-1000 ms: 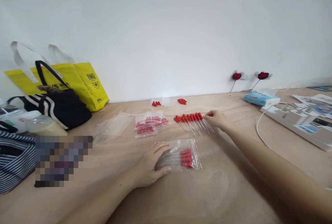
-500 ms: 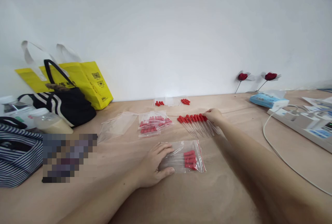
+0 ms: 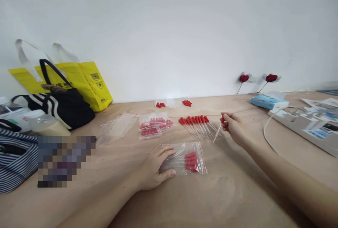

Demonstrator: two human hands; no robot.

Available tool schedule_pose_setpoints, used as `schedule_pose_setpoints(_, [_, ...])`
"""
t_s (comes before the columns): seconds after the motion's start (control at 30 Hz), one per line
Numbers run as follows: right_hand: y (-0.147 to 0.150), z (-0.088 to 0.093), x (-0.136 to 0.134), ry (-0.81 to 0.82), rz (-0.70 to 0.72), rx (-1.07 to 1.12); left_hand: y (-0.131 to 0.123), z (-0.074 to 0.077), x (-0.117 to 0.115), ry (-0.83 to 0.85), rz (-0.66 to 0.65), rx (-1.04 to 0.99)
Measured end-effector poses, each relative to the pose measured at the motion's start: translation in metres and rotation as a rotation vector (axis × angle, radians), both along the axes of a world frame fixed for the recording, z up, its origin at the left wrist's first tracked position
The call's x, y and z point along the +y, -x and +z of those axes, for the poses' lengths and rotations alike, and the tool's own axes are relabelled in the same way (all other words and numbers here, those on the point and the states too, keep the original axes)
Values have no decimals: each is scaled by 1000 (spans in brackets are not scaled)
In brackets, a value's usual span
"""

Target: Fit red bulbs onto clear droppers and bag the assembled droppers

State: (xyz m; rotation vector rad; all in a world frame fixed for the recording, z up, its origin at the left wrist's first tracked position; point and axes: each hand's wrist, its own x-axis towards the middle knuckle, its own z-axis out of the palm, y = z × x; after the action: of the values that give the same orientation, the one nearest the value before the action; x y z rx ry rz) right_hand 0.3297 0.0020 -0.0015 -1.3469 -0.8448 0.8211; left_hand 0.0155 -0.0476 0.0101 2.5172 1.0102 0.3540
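My right hand (image 3: 232, 126) pinches one dropper (image 3: 218, 132) by its red bulb, its clear tube slanting down to the left. A row of several droppers (image 3: 196, 124) with red bulbs lies fanned on the table to the left of that hand. My left hand (image 3: 155, 166) lies with fingers spread on the left end of a clear zip bag (image 3: 180, 168), thumb apart from the fingers. Inside this bag are several droppers, their red bulbs towards the red-lined zip edge. Behind it, a stack of zip bags (image 3: 150, 134) shows more red bulbs.
Flat clear bags (image 3: 118, 126) lie left of the stack. Loose red bulbs (image 3: 187, 103) sit by the wall. A yellow bag (image 3: 99, 90), black bag (image 3: 74, 108) and jar (image 3: 50, 126) stand left. Tissues (image 3: 266, 101) and a power strip (image 3: 303, 129) lie right.
My right hand has lifted a dropper off the right end of the row and moved right with it. My left hand stays on the bag. The view has shifted slightly.
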Motion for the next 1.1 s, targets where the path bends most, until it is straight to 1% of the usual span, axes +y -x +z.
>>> schedule_pose_setpoints(0.1, [16,-13,-24,-45,12,68,1,-1,1,-2,-3,-1])
schedule_pose_setpoints(0.17, [26,-18,-34,-67,7,101,1,-2,1,-2,-3,1])
schedule_pose_setpoints(0.27, [37,-21,-39,-106,-1,180,1,-2,2,8,7,3])
schedule_pose_setpoints(0.37, [47,-22,-40,-113,-10,265,1,-2,1,28,38,10])
schedule_pose_setpoints(0.43, [54,-22,-42,-103,20,323,1,-2,0,44,64,17])
schedule_pose_setpoints(0.57, [67,-21,-53,-42,142,383,1,-2,0,80,80,32])
schedule_pose_setpoints(0.63, [71,-20,-58,6,211,324,1,-2,-1,83,80,29])
schedule_pose_setpoints(0.77, [73,-19,-62,105,390,65,0,-3,-1,68,74,14])
schedule_pose_setpoints(0.87, [74,-20,-59,172,456,-70,1,-3,0,66,69,12])
schedule_pose_setpoints(0.97, [75,-20,-53,202,477,-114,0,-2,-1,74,73,22])
schedule_pose_setpoints(1.1, [79,-20,-46,158,533,-84,0,0,-1,77,78,23])
